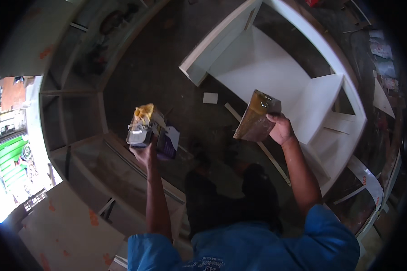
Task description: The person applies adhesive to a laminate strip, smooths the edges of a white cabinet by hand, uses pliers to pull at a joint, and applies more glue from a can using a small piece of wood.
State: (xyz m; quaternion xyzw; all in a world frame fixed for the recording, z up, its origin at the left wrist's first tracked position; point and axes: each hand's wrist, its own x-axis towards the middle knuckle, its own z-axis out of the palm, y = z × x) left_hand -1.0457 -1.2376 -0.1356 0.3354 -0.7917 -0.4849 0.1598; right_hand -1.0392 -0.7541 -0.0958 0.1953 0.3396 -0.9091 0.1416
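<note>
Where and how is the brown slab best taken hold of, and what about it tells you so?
Probably by its right edge, coming from the right: the brown slab is flat and broad, and its upper end carries a glossy, wet-looking amber patch better left untouched. The right hand holds it on that side, thumb on the face.

The brown slab (257, 121) hides most fingers of the right grip (281, 129), and shadow blurs the feet (202, 170).

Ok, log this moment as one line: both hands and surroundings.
left hand: holding purple-and-white container, yellow-smeared top | right hand: holding flat brown piece, glossy amber patch | nearby: white frame
</note>
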